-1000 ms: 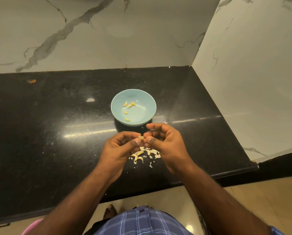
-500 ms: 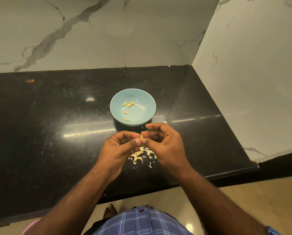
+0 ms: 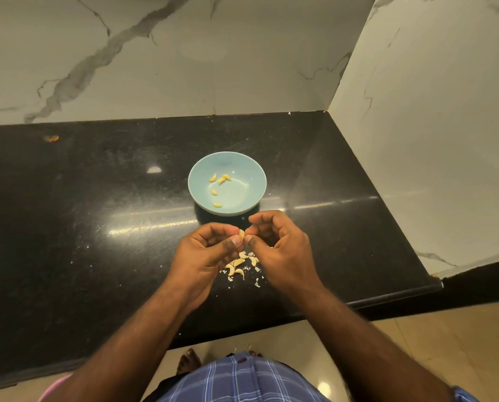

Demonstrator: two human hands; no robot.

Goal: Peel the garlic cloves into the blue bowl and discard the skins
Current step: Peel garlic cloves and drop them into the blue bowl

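Left hand (image 3: 206,252): fingers curled, thumb and fingertips pinching garlic clove (image 3: 241,234). Right hand (image 3: 280,250): fingers curled, pinching same clove from opposite side. Clove held above countertop (image 3: 97,213), just in front of blue bowl (image 3: 242,169). Bowl contents: five peeled cloves (image 3: 221,180). Beneath hands: pile of cloves and skins (image 3: 240,266).

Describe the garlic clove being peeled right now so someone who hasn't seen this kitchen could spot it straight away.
On the black counter, just in front of the blue bowl, the left hand and right hand meet fingertip to fingertip. The garlic clove is the pale piece pinched between them, the only one held off the counter, above the pile of cloves and skins.
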